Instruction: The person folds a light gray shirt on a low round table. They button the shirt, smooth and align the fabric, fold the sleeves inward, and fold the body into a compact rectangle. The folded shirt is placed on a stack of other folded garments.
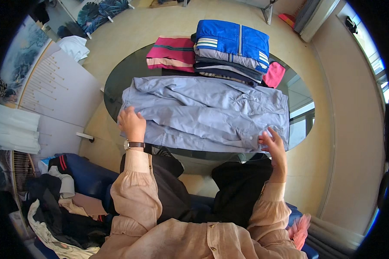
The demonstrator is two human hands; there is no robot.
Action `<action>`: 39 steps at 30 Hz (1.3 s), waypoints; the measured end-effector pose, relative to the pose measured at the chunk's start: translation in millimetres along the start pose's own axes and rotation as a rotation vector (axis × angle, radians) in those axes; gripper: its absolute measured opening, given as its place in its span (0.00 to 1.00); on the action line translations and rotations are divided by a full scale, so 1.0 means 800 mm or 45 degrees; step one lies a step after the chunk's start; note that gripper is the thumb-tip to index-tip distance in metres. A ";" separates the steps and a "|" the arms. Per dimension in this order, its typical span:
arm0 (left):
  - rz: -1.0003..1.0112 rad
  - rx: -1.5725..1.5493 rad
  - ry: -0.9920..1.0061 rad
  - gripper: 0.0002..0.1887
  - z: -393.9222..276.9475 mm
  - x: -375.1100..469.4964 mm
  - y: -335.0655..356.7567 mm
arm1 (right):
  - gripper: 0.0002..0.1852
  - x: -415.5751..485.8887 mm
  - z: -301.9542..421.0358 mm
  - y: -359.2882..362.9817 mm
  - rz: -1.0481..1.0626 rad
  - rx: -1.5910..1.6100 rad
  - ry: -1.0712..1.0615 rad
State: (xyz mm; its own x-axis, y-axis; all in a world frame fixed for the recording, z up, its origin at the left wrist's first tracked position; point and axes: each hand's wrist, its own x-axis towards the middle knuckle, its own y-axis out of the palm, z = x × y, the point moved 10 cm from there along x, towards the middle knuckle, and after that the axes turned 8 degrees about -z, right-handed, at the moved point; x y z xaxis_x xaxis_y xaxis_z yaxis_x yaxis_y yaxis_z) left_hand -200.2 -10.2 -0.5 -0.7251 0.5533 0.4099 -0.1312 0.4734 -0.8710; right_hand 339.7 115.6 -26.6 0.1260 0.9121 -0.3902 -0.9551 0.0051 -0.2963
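Observation:
A light blue-grey long-sleeved shirt (194,113) lies folded lengthwise across an oval dark glass table, with a sleeve along its front part. My left hand (132,124) rests at the shirt's left edge, fingers bent against the cloth; whether it grips is unclear. Near the cuff at the front right is my right hand (273,142), its fingers apart at the cloth. Behind the shirt stands a stack of folded clothes, topped by a blue zip jacket (228,39) with striped patches. Left of that stack are folded pink striped clothes (171,53).
A bright pink cloth item (274,74) lies right of the stack. The glass table's rim (107,87) curves around at the left. Loose clothes (61,210) are heaped on the blue seat at my left. Coral tulle (300,230) lies at my right.

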 end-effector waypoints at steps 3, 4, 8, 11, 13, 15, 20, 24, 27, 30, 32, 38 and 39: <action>0.201 0.113 -0.161 0.13 0.015 0.001 0.008 | 0.35 0.014 0.004 0.019 -0.050 -0.081 -0.058; 0.188 0.111 -0.146 0.12 0.014 0.001 0.007 | 0.32 0.020 0.003 0.028 -0.057 -0.231 -0.156; 0.156 0.051 -0.120 0.05 0.056 0.003 0.018 | 0.18 0.038 0.025 0.033 -0.103 -0.056 -0.452; 0.207 -0.051 -0.108 0.02 0.068 0.002 0.027 | 0.12 0.055 0.019 -0.020 -0.262 0.359 -0.518; 0.245 -0.096 -0.092 0.02 0.072 -0.004 0.032 | 0.13 0.061 0.004 -0.035 -0.408 0.032 -0.505; 0.263 -0.131 -0.078 0.02 0.071 -0.007 0.034 | 0.15 0.060 0.009 -0.022 -0.405 -0.453 -0.604; 0.207 -0.372 -0.229 0.17 0.056 -0.022 0.030 | 0.19 0.041 0.020 -0.001 -0.423 -0.576 -0.731; 0.342 -1.095 -0.914 0.17 0.064 -0.050 0.061 | 0.21 0.051 0.009 -0.002 -0.373 -0.515 -0.717; 0.193 -1.550 -1.191 0.11 0.078 -0.072 0.068 | 0.22 0.047 0.017 -0.006 -0.411 -0.353 -0.681; 0.122 -1.634 -1.315 0.07 0.088 -0.089 0.056 | 0.21 0.055 0.012 -0.006 -0.400 -0.342 -0.605; 0.098 -1.622 -1.446 0.08 0.095 -0.104 0.059 | 0.20 0.061 0.000 0.003 -0.354 -0.431 -0.595; 0.018 -1.676 -1.314 0.11 0.099 -0.098 0.057 | 0.20 0.070 -0.008 -0.012 -0.452 -0.276 -0.564; 0.019 -1.672 -1.278 0.12 0.094 -0.096 0.055 | 0.20 0.065 -0.007 -0.021 -0.460 -0.231 -0.488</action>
State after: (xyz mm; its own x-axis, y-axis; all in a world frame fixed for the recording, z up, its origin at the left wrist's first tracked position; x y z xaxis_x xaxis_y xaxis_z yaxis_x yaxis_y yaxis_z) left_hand -200.9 -83.6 -90.7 -0.9093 0.1746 -0.3779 0.1260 0.9807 0.1498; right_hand 363.8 161.1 -46.8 0.2981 0.9494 0.0992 -0.8035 0.3057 -0.5108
